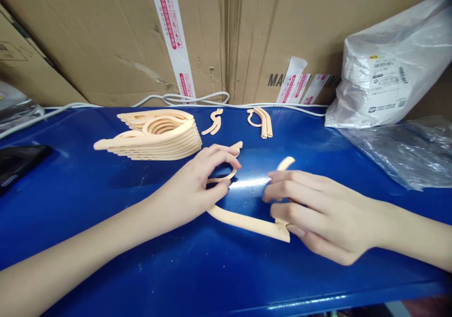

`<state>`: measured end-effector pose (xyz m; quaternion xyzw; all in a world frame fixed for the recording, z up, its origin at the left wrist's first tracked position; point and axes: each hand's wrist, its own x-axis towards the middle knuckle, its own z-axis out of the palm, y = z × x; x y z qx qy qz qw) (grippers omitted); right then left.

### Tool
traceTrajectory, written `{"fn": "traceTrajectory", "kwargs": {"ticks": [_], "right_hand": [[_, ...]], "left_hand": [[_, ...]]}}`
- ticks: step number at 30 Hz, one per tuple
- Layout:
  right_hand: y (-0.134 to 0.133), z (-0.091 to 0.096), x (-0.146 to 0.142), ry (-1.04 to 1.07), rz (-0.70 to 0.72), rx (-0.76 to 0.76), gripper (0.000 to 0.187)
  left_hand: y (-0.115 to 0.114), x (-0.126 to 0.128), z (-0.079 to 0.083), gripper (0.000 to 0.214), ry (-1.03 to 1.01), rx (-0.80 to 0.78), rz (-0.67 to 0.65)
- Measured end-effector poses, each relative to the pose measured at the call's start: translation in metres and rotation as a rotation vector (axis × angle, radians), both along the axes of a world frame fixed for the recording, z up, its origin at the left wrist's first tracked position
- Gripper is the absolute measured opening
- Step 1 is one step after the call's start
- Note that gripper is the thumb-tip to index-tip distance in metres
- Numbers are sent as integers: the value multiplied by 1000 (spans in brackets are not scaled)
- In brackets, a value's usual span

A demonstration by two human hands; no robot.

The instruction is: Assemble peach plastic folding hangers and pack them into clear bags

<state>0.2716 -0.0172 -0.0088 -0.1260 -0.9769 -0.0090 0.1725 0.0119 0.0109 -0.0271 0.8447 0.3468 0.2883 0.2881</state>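
Observation:
My left hand (208, 176) is closed around a beige plastic hanger part with a curved hook (231, 173); the palm and fingers hide much of it. A long beige hanger arm (247, 223) runs from beneath this hand toward my right hand (310, 209). The right fingers are bent around a second beige hanger part (286, 163), whose tip sticks out above them. Whether the pieces are joined is hidden by the fingers. Behind the left hand lies a stack of folded beige hangers (162, 136).
Loose beige hanger parts lie at the back: small hook pieces (214, 122) and arm pieces (264, 122). A white cable (197, 99) runs along cardboard boxes (116, 35). To the right are a white plastic parcel (381, 72) and clear film (395, 152); a black device (23, 164) lies left.

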Motion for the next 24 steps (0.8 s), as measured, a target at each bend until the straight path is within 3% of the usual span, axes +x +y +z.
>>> {"fn": "traceTrajectory", "kwargs": {"ticks": [9, 15, 18, 24], "right_hand": [[1, 5, 2, 12, -73, -466, 24], [-3, 5, -4, 141, -51, -554, 10], [-5, 4, -7, 157, -72, -581, 24], [-7, 0, -6, 166, -93, -623, 20]], "left_hand": [[2, 2, 0, 27, -119, -66, 127], [-2, 1, 0, 29, 5, 75, 170], [-3, 1, 1, 30, 52, 103, 185], [-3, 2, 0, 30, 83, 105, 215]]}}
